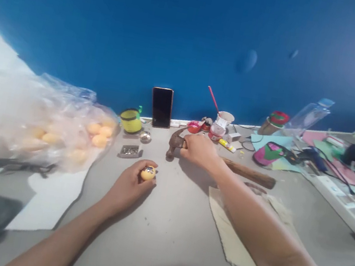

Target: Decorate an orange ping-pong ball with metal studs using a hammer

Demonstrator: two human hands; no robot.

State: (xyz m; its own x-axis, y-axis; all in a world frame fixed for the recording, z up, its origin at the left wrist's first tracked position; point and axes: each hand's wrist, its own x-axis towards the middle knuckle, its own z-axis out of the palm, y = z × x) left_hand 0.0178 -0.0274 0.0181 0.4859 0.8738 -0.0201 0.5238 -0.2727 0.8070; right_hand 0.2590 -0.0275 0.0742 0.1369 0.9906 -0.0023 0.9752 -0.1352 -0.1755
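My left hand [132, 183] is closed round a small yellow ball [148, 173] with dark and shiny round bits on its top, holding it low over the grey table. Further right, my right hand [200, 148] grips a claw hammer [249, 172] by the neck, close to its rusty metal head. The wooden handle stretches off to the right, partly hidden behind my forearm. Just beyond my left hand stand a small clear box [130, 151] of metal bits and a shiny round piece [145, 137].
A clear plastic bag [62, 122] of orange-yellow balls lies at left. Against the blue wall stand a phone [162, 107], a yellow-green cup [130, 121] and a white cup [225, 117]. A cream cloth [231, 234] lies under my right forearm. Papers and cables clutter the right.
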